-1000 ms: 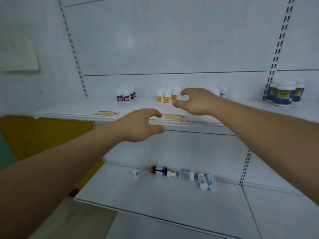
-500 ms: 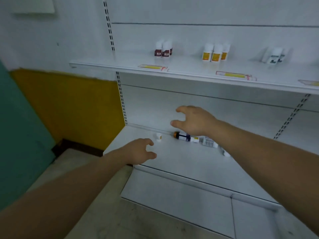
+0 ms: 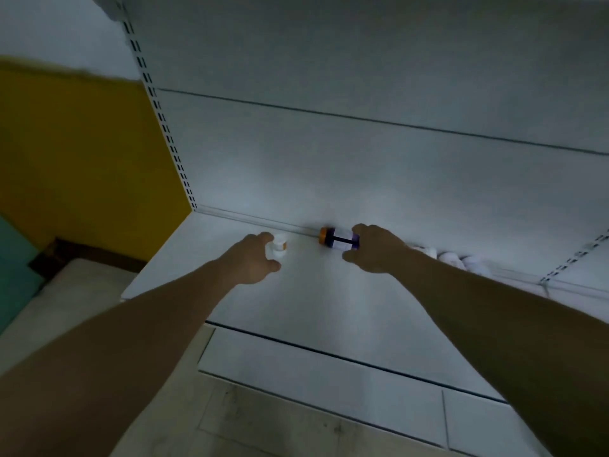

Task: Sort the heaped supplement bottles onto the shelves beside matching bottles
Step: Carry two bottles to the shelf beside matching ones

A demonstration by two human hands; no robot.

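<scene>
A small white bottle [image 3: 278, 248] stands near the back of the low white shelf [image 3: 306, 301]. My left hand [image 3: 252, 258] is cupped beside it, forefinger at its cap and thumb in front, without closing on it. An orange-capped bottle [image 3: 337, 239] with a dark label lies on its side against the back panel. My right hand [image 3: 375, 250] has its fingers curled over that bottle's right end, thumb in front. Several white bottles [image 3: 453, 258] lie along the back behind my right wrist, partly hidden by it.
The shelf's back panel [image 3: 362, 166] rises straight behind the bottles, with a slotted upright [image 3: 164, 127] at its left edge. A yellow and teal wall [image 3: 75, 153] stands to the left. A pale floor [image 3: 263, 420] lies below the shelf's front edge.
The view dropped from the upper shelf to the low one. Both hands came down and forward: the left reached the small white bottle, the right landed on the orange-capped bottle.
</scene>
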